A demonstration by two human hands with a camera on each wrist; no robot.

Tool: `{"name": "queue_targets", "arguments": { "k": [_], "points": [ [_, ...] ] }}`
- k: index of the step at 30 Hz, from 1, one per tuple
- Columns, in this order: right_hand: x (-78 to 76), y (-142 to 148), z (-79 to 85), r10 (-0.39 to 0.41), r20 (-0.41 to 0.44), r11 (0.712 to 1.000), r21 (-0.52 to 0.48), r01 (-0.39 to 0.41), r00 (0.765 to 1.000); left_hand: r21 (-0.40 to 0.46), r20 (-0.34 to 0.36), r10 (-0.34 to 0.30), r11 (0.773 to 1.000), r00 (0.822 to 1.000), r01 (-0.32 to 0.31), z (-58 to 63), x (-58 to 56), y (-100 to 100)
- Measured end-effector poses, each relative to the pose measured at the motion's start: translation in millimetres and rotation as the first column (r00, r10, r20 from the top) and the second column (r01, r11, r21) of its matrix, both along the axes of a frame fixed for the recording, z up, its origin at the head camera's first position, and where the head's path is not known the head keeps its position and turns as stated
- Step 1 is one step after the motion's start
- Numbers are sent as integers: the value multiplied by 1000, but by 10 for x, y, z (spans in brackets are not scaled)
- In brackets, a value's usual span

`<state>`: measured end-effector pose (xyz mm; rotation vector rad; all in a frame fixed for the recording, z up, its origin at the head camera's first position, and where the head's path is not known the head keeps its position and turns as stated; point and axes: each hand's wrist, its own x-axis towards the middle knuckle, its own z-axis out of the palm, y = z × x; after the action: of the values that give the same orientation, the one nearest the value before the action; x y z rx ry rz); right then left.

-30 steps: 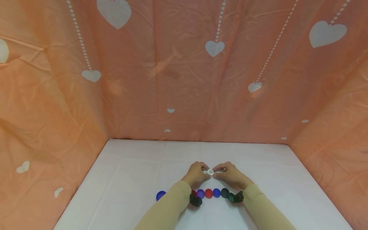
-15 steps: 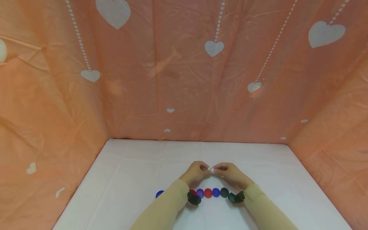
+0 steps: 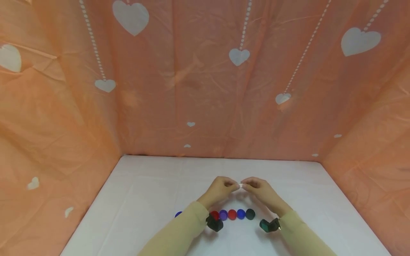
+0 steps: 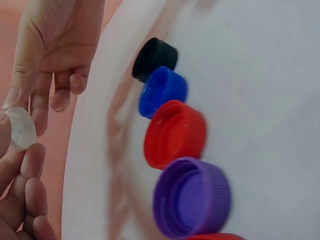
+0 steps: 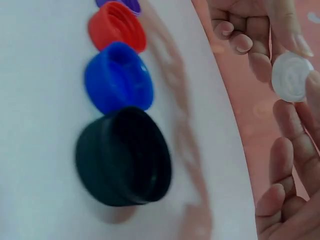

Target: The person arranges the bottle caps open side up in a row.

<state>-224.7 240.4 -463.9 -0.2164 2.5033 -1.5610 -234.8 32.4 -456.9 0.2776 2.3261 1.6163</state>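
Note:
Over the white table, my left hand [image 3: 217,192] and right hand [image 3: 264,193] meet and pinch a small white bottle cap [image 3: 241,185] from either side. Its ridged, whitish inside shows in the right wrist view, where the cap [image 5: 291,77] sits between the fingertips of both hands. From the left wrist, the cap [image 4: 22,129] looks tilted, a thumb partly over it. Nearer the body, a row of bottle caps stands on the table: black [image 5: 122,157], blue [image 4: 162,92], red [image 4: 175,135], purple [image 4: 192,197], then another red one [image 3: 214,214] partly behind the left wrist camera.
A blue cap [image 3: 178,214] peeks out beyond the left sleeve, mostly covered. Dark wrist cameras [image 3: 214,223] hang under both wrists close to the row. An orange cloth with white hearts [image 3: 205,89] walls the table [image 3: 153,181] at the back and sides.
The white cap has turned from its printed top facing up to nearly edge-on. Both hands have shifted slightly away and right, and the right wrist has moved off the black cap.

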Motion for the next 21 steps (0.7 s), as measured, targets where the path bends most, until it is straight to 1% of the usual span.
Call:
{"name": "queue_targets", "arguments": {
  "k": [3, 7, 9, 13, 17, 21],
  "points": [
    [35, -13, -4, -18, 4, 1000, 0, 18, 1000, 1, -4, -1, 1000, 1000, 1, -13, 41, -1],
    [57, -29, -26, -17, -7, 1000, 0, 17, 1000, -5, 2, 2, 1000, 1000, -2, -18, 81, -5],
    [63, -35, -33, -13, -18, 1000, -5, 13, 1000, -4, 8, 2, 1000, 1000, -2, -24, 83, -6],
    [65, -39, -58, -12, -30, 1000, -18, 11, 999, 3, -2, -1, 1000, 1000, 1, -54, 76, -11],
    [49, -36, -92, -19, -20, 1000, -14, 19, 1000, 12, -3, 6, 1000, 1000, -6, -72, 82, -17],
    [58, -42, -89, -31, -14, 1000, -1, 31, 999, 16, -24, 11, 1000, 1000, -11, -76, 90, -18]
  ]
}}
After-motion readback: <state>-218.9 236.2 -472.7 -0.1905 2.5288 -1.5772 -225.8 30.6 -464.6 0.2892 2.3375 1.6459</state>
